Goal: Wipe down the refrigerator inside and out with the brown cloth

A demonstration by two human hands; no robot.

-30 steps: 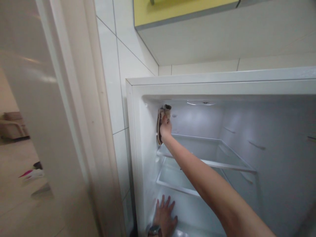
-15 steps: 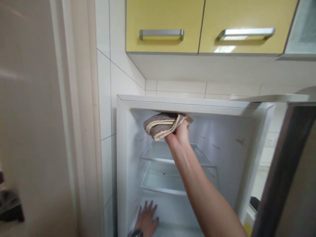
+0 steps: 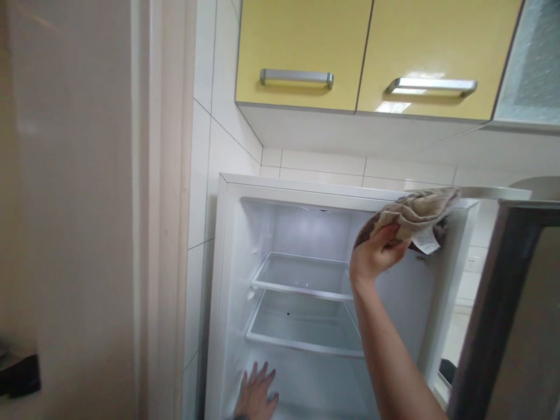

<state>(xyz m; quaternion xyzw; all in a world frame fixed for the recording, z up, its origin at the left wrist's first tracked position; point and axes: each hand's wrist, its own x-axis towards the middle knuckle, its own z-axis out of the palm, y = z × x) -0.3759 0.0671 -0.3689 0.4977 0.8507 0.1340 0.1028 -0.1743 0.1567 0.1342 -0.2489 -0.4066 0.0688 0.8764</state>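
Two bare hands are showing at an open fridge. The right hand is gripping a folded cloth near the upper right corner of the opening. Its thumb and visible fingers are closing around the cloth's near edge, while the cloth itself is hiding the other fingertips. The cloth, brown and beige, is bunching in layers and fanning out to the right of the hand, and it is covering part of the fridge's top rim from this angle; whether it is pressing on the rim, I cannot tell. A white label is hanging from its underside.

The left hand is resting low at the fridge's left side, its fingers spreading wide and holding nothing visible. Its palm is facing away, so I cannot tell how firmly it is touching the surface.

Between the hands, an upper shelf and a lower shelf are spanning the inside, and a dark speck is showing at the lower one. Yellow cabinets are hanging above. A dark-edged door is standing at the right, and white tiles are lining the wall at the left.
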